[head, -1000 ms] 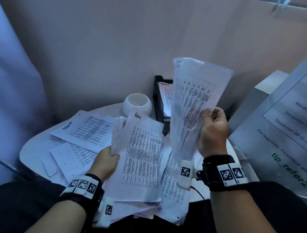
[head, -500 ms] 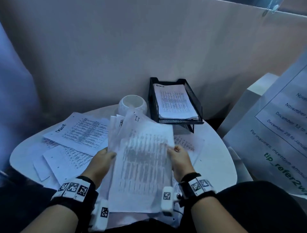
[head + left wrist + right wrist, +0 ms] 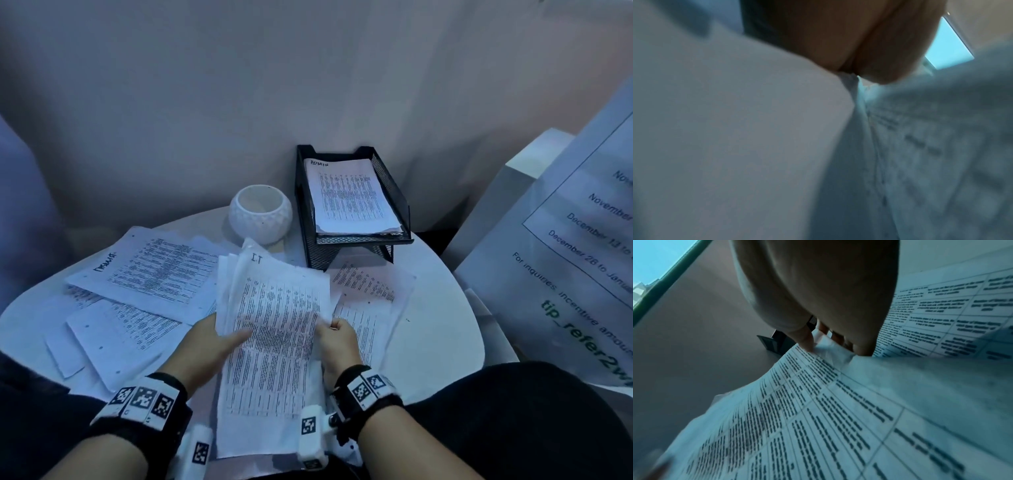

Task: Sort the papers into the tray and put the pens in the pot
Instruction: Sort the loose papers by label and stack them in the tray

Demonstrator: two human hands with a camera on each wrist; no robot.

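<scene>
A stack of printed papers [image 3: 274, 329], its top sheet marked "IT", is held over the table's near side. My left hand [image 3: 212, 342] grips the stack's left edge with the thumb across the top sheet. My right hand [image 3: 334, 337] pinches the right edge of the top sheet [image 3: 818, 386]. The black mesh tray [image 3: 394, 192] stands at the back and holds a pile of papers headed "ADMIN" [image 3: 349, 195]. A white round pot [image 3: 261, 214] sits left of the tray, and nothing shows inside it. No pens are in view. The left wrist view is blurred paper [image 3: 920, 146].
More printed sheets [image 3: 147, 270] lie spread over the left of the white round table [image 3: 442, 325], and others lie under my right hand. A large printed notice [image 3: 565, 267] leans at the right. A plain wall stands close behind the table.
A second ago my right hand held one sheet up near the tray. That sheet now lies in the tray, and the hand has come back down to pinch the stack's top sheet.
</scene>
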